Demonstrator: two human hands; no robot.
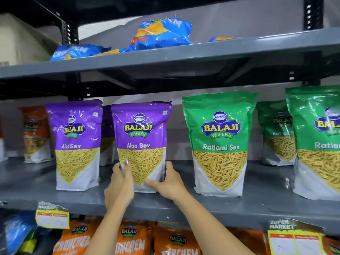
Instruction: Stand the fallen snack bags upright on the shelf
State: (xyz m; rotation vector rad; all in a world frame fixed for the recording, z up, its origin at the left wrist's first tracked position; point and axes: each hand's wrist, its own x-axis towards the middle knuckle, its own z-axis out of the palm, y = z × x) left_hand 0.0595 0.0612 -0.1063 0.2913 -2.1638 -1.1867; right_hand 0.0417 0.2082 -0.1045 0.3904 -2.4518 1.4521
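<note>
A purple Aloo Sev bag (140,137) stands upright on the grey middle shelf (184,203). My left hand (119,186) grips its lower left edge and my right hand (170,183) grips its lower right corner. A second purple Aloo Sev bag (76,142) stands upright to its left. A green Ratlami Sev bag (219,142) stands upright to the right, with two more green bags (316,137) beyond it. On the upper shelf (184,54), blue snack bags (161,34) lie fallen, one more at the left (77,51).
An orange bag (35,133) stands at the back left of the middle shelf. Orange Crunchem bags (132,240) fill the lower shelf. Yellow price tags (52,217) hang from the shelf's front edge. Black uprights (312,13) frame the rack.
</note>
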